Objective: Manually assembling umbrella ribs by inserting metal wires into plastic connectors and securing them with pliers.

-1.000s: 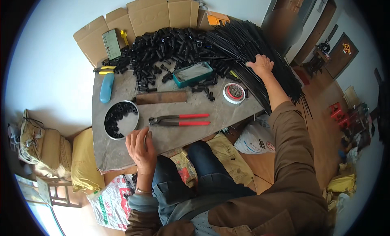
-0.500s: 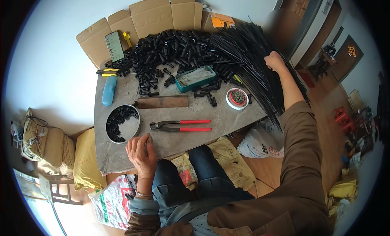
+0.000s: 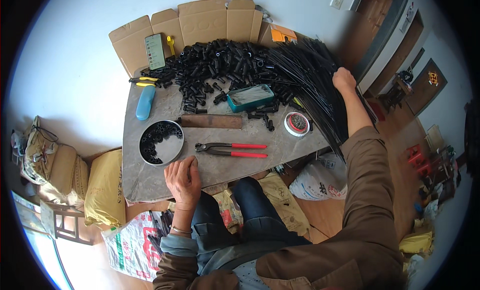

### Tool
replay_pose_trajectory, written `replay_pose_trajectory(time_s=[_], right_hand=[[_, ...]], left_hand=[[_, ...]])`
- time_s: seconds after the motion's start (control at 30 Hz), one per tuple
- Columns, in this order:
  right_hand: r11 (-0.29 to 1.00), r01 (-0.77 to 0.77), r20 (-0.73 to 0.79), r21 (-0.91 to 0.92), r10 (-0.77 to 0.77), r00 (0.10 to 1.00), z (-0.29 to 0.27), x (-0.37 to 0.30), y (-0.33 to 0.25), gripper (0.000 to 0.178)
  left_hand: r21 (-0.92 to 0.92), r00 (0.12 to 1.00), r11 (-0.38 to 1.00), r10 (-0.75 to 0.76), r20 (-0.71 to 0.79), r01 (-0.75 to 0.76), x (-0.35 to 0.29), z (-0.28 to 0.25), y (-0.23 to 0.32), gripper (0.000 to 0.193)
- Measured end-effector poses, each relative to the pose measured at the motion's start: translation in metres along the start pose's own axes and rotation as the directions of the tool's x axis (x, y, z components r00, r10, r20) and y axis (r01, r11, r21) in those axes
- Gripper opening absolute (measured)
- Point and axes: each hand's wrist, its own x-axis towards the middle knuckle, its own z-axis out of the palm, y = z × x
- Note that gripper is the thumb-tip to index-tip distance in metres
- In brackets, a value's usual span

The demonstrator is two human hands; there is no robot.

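Observation:
My right hand [image 3: 344, 81], arm stretched out, is closed at the right side of a large bundle of long thin black rods [image 3: 315, 75]. Its fingertips are partly hidden among them. My left hand [image 3: 183, 182] rests at the table's front edge with fingers curled; the palm side is hidden. Close by it are a round metal tin [image 3: 161, 143] holding short black tubes and red-handled end-cutting pliers [image 3: 232, 150]. Behind the pliers lies a flat brown bar [image 3: 211, 121]. A teal box [image 3: 251, 97] holds thin pale sticks. A white-and-red round container [image 3: 297, 124] holds small grey bits.
Black bolt-like parts [image 3: 220, 62] heap at the back before folded cardboard [image 3: 202, 20]. A phone [image 3: 155, 51], yellow-handled pliers [image 3: 144, 82] and a blue case [image 3: 145, 103] lie at the left. Sacks [image 3: 104, 192] stand beside the grey table [image 3: 145, 182].
The view has shifted, so the tabletop things appear farther right. My right hand stays at the rods' right side, and my left hand stays at the table's front edge.

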Motion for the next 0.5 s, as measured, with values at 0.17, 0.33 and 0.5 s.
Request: replay_pose_trajectory(time_s=[0.17, 0.33, 0.5], right_hand=[[0.989, 0.130, -0.096, -0.066, -0.136, 0.986, -0.074, 0.008, -0.009, 0.028], [0.956, 0.252, -0.141, -0.149, -0.273, 0.952, -0.132, 0.013, 0.008, 0.026], [0.936, 0.347, -0.275, -0.050, -0.347, 0.897, -0.175, -0.042, -0.019, 0.026]], left_hand=[[0.008, 1.000, 1.000, -0.004, 0.003, 0.004, -0.001, 0.000, -0.002, 0.009], [0.003, 1.000, 1.000, 0.009, 0.015, -0.009, 0.000, -0.002, 0.003, 0.008], [-0.392, 0.936, 0.850, -0.315, 0.158, 0.352, 0.008, -0.011, 0.019, 0.009]])
